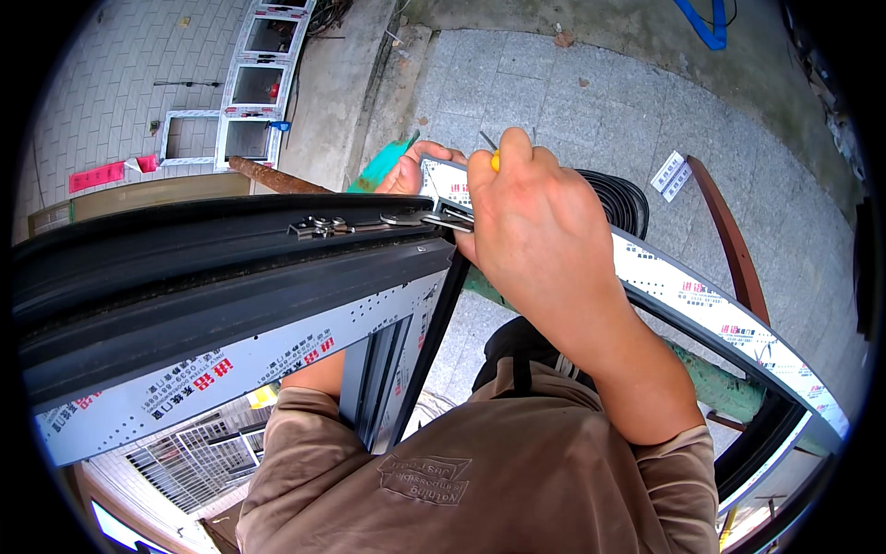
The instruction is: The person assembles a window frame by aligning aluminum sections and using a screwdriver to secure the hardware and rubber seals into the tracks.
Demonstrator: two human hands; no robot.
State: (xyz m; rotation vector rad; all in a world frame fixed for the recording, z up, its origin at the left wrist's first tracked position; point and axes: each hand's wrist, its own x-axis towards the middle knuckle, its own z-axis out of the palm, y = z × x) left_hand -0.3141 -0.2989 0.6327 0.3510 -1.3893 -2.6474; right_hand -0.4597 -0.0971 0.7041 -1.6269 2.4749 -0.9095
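Note:
My right hand point(554, 217) is closed over the corner where a window sash and its frame meet. A small yellow-handled tool point(496, 162) with a thin metal shaft shows between its fingers; most of it is hidden, so its exact kind is unclear. My left hand point(406, 171) reaches up from behind the sash, its fingers curled at the far side of the frame corner point(441, 175). In the dark groove of the sash point(231, 226) lies a metal hinge arm point(388, 222), running to beneath my right hand. A blurred teal-green object point(380, 166) is beside my left fingers.
The frame's film-covered rail point(711, 286) curves off to the right. Beyond it are a black coil point(616, 198), a brown bar point(734, 240) and a green pipe point(720, 388). Several white frames point(221, 120) and a rusty rod point(277, 175) are far left.

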